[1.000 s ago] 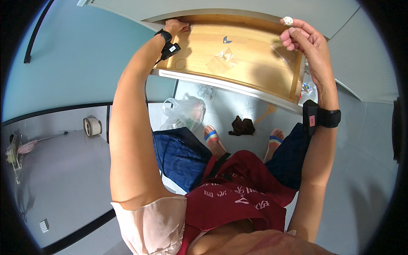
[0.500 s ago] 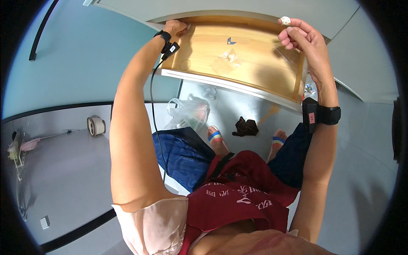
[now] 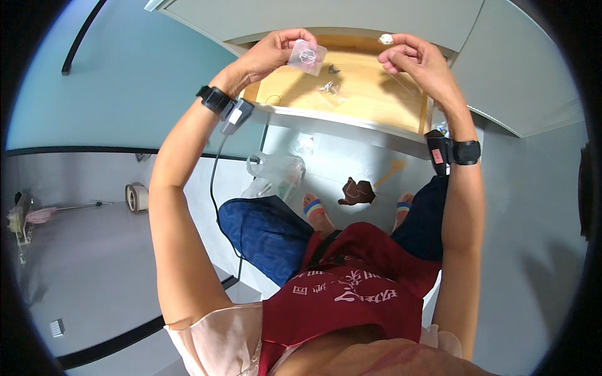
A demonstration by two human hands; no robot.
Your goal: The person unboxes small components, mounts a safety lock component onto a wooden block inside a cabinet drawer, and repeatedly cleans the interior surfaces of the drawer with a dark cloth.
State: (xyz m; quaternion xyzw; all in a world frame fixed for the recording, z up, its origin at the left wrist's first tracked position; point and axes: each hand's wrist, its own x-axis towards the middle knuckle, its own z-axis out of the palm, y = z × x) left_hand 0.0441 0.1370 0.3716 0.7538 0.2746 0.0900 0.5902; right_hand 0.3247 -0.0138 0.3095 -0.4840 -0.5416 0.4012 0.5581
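In the upper part of the frame, left of centre, my left hand point(image 3: 269, 55) pinches a clear square packet point(image 3: 307, 61) by its upper edge, the fingers pressed together on it. The packet hangs over the upper left part of an open wooden drawer point(image 3: 370, 105), with a pale ring-like outline showing in it. My right hand point(image 3: 427, 67) is raised over the drawer's right end, upper right of centre, fingers bent and the thumb near them. A small white patterned piece point(image 3: 385, 39) sits at my index fingertip; I cannot tell whether I grip it or it is stuck there.

Between my hands, inside the drawer, lie a small dark grey piece point(image 3: 333, 69) and, just below it, a crumpled clear wrapper point(image 3: 330, 89). A thin yellowish loop point(image 3: 273, 99) lies near the drawer's lower left corner. On the floor, at the middle of the frame, are a translucent plastic bag point(image 3: 282, 170) and, farther right, a dark brown bundle point(image 3: 357, 192).
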